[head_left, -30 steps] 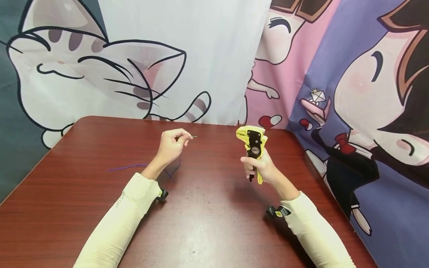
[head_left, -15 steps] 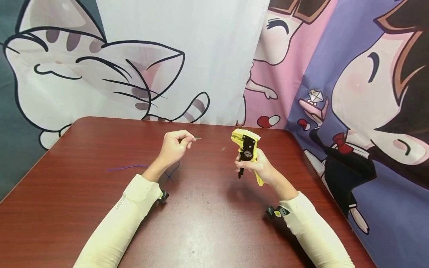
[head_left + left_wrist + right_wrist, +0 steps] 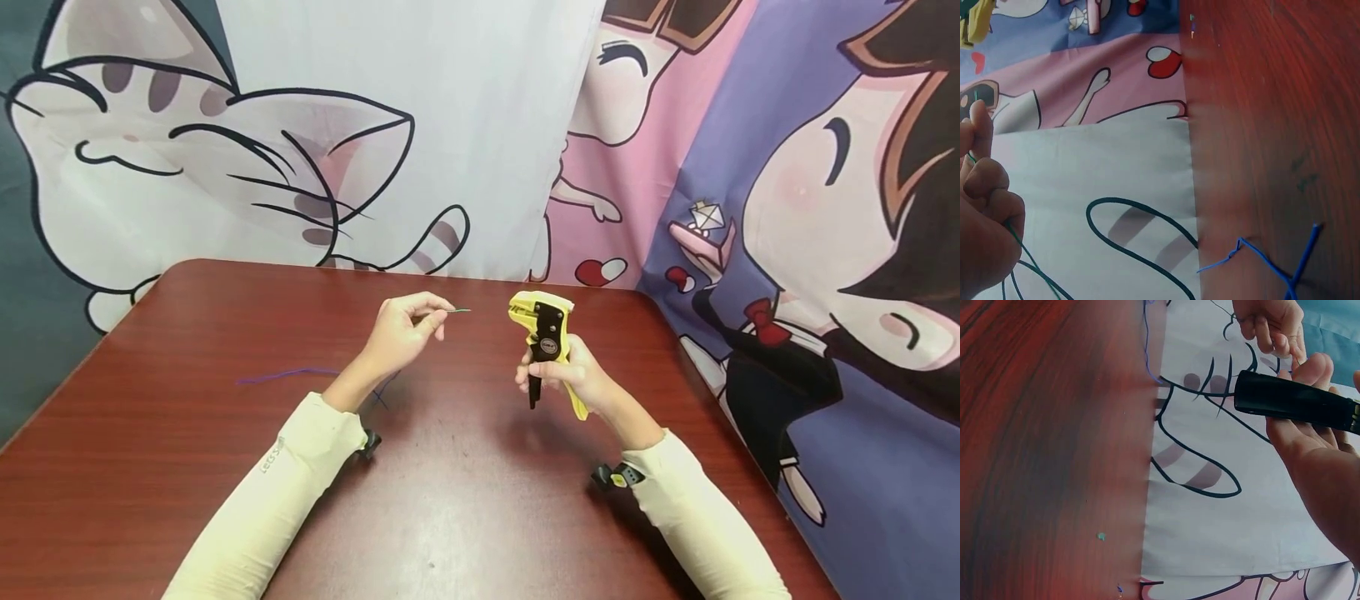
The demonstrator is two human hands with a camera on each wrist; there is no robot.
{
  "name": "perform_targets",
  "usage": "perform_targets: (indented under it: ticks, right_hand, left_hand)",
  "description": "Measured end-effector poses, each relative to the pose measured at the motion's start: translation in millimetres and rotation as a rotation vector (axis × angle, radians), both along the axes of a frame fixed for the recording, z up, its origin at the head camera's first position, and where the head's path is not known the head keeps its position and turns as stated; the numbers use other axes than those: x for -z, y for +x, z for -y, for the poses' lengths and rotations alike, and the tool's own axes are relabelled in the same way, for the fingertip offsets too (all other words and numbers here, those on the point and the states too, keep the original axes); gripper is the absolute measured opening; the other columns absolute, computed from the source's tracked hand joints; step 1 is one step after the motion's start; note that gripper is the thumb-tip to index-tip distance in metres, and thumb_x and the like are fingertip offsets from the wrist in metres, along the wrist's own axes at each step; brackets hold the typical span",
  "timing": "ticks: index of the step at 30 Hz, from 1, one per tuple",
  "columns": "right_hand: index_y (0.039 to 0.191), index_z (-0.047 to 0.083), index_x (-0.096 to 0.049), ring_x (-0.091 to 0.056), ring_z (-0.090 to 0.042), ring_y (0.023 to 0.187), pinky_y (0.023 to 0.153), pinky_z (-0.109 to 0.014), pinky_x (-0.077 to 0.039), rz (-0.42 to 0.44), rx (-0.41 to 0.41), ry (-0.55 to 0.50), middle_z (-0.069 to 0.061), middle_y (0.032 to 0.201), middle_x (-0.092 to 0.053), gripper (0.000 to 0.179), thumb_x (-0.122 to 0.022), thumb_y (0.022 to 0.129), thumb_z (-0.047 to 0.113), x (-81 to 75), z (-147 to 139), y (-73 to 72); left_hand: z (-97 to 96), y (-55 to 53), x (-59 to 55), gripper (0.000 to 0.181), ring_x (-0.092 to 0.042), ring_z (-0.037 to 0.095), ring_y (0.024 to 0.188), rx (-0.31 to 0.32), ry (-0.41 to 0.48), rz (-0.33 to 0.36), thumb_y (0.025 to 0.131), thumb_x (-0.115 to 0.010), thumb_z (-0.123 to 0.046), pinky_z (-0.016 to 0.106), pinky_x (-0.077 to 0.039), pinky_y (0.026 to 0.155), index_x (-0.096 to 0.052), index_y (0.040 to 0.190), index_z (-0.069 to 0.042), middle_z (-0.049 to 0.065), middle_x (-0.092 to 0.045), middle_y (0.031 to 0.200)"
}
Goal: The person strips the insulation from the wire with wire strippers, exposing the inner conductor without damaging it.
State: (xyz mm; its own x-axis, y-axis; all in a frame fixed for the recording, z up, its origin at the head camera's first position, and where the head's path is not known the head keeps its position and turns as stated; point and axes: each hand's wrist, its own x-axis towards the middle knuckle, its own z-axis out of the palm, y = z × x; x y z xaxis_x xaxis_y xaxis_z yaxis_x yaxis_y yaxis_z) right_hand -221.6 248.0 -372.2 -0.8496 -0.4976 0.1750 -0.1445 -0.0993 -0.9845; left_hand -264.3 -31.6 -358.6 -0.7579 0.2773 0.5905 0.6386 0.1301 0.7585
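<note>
Between thumb and index finger, my left hand (image 3: 405, 335) pinches a green wire (image 3: 461, 311), whose end sticks out to the right. In the left wrist view more of the green wire (image 3: 1030, 256) trails below the curled fingers. My right hand (image 3: 573, 371) grips a yellow and black wire stripper (image 3: 551, 325) by its handles, held upright with the nose facing left toward the wire end. A gap separates the wire tip from the stripper's nose. The right wrist view shows mostly its black handle (image 3: 1297, 400); the nose is hidden there.
A blue wire (image 3: 288, 372) lies on the brown table (image 3: 450, 517), partly behind the left forearm. Small scraps, among them a green bit (image 3: 1101, 536), lie on the tabletop. A printed cartoon curtain (image 3: 480, 150) hangs along the table's far and right sides.
My left hand has moved right with the green wire. The wire stripper in my right hand has come left and slightly down, its black handle now farther from the yellow one. The gap between them has narrowed.
</note>
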Motion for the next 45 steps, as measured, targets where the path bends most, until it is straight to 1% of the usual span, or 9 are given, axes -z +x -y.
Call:
perform_targets:
  ticks: [5, 10, 12, 17, 21, 25, 33, 39, 45]
  right_hand:
    - [0.098, -0.004, -0.059, -0.070, -0.025, 0.074, 0.076, -0.039, -0.058, 0.005, -0.015, -0.021, -0.013, 0.083, -0.072, 0.010, -0.056, 0.088, -0.006, 2.7, 3, -1.7]
    - [0.096, -0.005, -0.061, -0.068, -0.023, 0.072, 0.074, -0.039, -0.058, 0.023, -0.048, -0.019, -0.012, 0.082, -0.070, 0.011, -0.054, 0.088, -0.009, 6.9, 5, -0.3]
    - [0.097, -0.004, -0.062, -0.068, -0.022, 0.072, 0.073, -0.039, -0.059, 0.027, -0.055, -0.009, -0.011, 0.082, -0.069, 0.011, -0.055, 0.088, -0.008, 7.0, 6, 0.2]
    - [0.099, -0.003, -0.060, -0.067, -0.021, 0.071, 0.072, -0.039, -0.058, 0.044, -0.080, -0.012, -0.011, 0.083, -0.067, 0.011, -0.056, 0.088, -0.005, 5.7, 10, 0.9]
    - [0.098, -0.003, -0.060, -0.066, -0.021, 0.070, 0.071, -0.039, -0.059, 0.051, -0.105, -0.020, -0.010, 0.082, -0.067, 0.011, -0.054, 0.088, -0.005, 6.7, 11, 2.3]
    - [0.099, -0.004, -0.059, -0.066, -0.022, 0.070, 0.071, -0.041, -0.058, 0.052, -0.107, -0.024, -0.010, 0.082, -0.067, 0.012, -0.056, 0.088, -0.005, 6.4, 13, 2.0]
    - [0.102, 0.000, -0.058, -0.064, -0.022, 0.068, 0.069, -0.040, -0.058, 0.057, -0.111, -0.017, -0.010, 0.080, -0.066, 0.016, -0.056, 0.088, -0.005, 9.0, 15, 2.3]
    - [0.102, 0.001, -0.056, -0.060, -0.023, 0.064, 0.065, -0.038, -0.057, 0.068, -0.120, -0.035, -0.009, 0.075, -0.064, 0.014, -0.055, 0.089, -0.004, 9.4, 15, 4.1]
    - [0.102, 0.001, -0.057, -0.060, -0.022, 0.064, 0.065, -0.039, -0.057, 0.081, -0.118, -0.026, -0.009, 0.075, -0.064, 0.014, -0.055, 0.088, -0.003, 9.6, 15, 4.3]
  left_hand:
    - [-3.6, -14.0, 16.1, 0.006, -0.034, 0.006, 0.046, -0.003, -0.017, -0.011, 0.092, -0.062, 0.007, 0.021, -0.023, 0.047, -0.066, 0.090, 0.002, 0.012, -0.064, 0.062]
    - [-4.0, -13.4, 21.1, 0.008, -0.043, 0.009, 0.046, 0.026, -0.008, 0.005, 0.094, -0.064, -0.001, 0.022, -0.026, 0.046, -0.066, 0.088, -0.005, 0.002, -0.065, 0.062]
    - [-4.6, -12.5, 20.2, 0.008, -0.046, 0.011, 0.047, 0.046, -0.003, 0.000, 0.096, -0.064, -0.005, 0.023, -0.028, 0.046, -0.066, 0.088, -0.007, -0.001, -0.065, 0.063]
    - [-7.9, -8.8, 16.7, 0.008, -0.046, 0.013, 0.047, 0.071, -0.010, -0.022, 0.097, -0.064, -0.010, 0.025, -0.028, 0.046, -0.067, 0.090, -0.009, -0.003, -0.065, 0.064]
    - [-9.6, -3.6, 15.4, 0.007, -0.046, 0.011, 0.048, 0.068, -0.015, -0.020, 0.097, -0.064, -0.010, 0.024, -0.028, 0.046, -0.067, 0.091, -0.008, -0.001, -0.066, 0.065]
    - [-11.7, -1.5, 14.0, 0.007, -0.046, 0.011, 0.048, 0.070, -0.021, -0.032, 0.097, -0.064, -0.010, 0.024, -0.028, 0.047, -0.067, 0.091, -0.008, 0.003, -0.067, 0.066]
    - [-15.0, 1.2, 16.0, 0.007, -0.045, 0.011, 0.046, 0.083, -0.050, -0.048, 0.097, -0.064, -0.011, 0.025, -0.030, 0.046, -0.068, 0.091, -0.009, -0.005, -0.066, 0.066]
    - [-16.5, 3.1, 13.3, 0.006, -0.044, 0.012, 0.045, 0.080, -0.053, -0.056, 0.097, -0.064, -0.009, 0.026, -0.031, 0.046, -0.067, 0.092, -0.008, -0.006, -0.066, 0.066]
    - [-18.5, 5.7, 12.1, 0.007, -0.044, 0.011, 0.046, 0.096, -0.048, -0.046, 0.097, -0.064, -0.011, 0.026, -0.030, 0.046, -0.068, 0.092, -0.007, -0.004, -0.067, 0.066]
